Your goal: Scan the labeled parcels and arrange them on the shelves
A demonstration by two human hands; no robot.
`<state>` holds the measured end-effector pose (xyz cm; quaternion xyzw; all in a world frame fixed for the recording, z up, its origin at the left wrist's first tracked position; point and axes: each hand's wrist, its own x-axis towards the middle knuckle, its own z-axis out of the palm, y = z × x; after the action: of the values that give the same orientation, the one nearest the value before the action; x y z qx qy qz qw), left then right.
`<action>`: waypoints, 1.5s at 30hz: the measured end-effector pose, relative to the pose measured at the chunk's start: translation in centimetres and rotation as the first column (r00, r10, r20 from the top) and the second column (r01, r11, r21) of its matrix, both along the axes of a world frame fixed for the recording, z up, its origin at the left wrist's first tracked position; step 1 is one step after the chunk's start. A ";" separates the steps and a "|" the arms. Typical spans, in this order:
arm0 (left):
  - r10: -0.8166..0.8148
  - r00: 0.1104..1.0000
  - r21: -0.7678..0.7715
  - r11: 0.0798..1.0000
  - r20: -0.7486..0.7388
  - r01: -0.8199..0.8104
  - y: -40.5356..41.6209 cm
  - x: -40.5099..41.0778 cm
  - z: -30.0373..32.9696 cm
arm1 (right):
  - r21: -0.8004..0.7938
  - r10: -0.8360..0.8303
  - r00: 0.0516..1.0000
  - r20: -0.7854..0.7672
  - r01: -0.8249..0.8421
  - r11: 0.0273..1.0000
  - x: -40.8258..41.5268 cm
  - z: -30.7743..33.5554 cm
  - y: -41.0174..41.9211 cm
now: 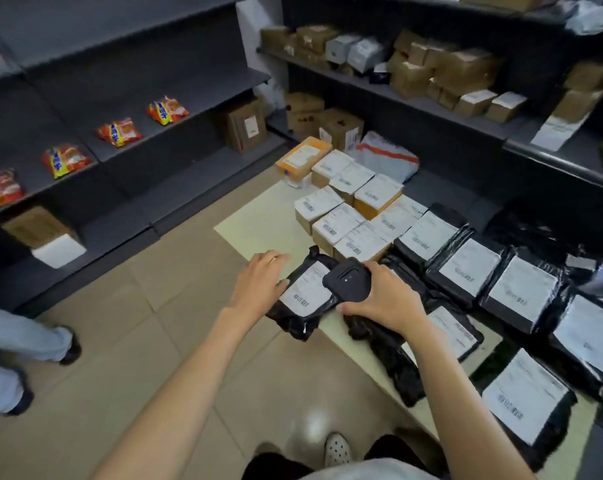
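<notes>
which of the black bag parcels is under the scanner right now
The black bag parcel at the table's near-left corner, overhanging the edge. The left hand rests on it and the right hand holds the scanner over its label; the others lie untouched.

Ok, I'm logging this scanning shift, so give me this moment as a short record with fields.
left hand: left hand rests open on the black parcel
right hand: right hand grips the black scanner over that parcel's label
table: table carries labelled boxes and black mailers
shelves: snack packs left, cardboard boxes right
</notes>
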<state>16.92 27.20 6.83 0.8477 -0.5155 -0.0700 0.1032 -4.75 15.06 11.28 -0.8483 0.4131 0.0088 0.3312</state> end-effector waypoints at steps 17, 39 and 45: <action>-0.425 0.900 0.098 0.896 -0.098 0.433 -18.8 17.0 -7.2 | 0.076 -0.410 0.903 -0.127 0.421 0.904 14.7 -4.5 -8.6; -0.097 0.989 0.067 0.992 -0.113 0.105 -36.6 32.4 -14.6 | 0.112 -0.425 0.887 -0.179 0.448 0.887 27.0 -9.9 -20.6; 0.148 0.957 0.192 0.976 -0.249 -0.101 -40.1 33.3 -14.5 | 0.136 -0.412 0.901 -0.139 0.429 0.893 28.3 -10.6 -24.0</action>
<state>50.22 -12.91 -7.65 0.8677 -0.4343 -0.2205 0.0989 23.55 -8.91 0.70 -0.7072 0.6017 0.0158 0.3709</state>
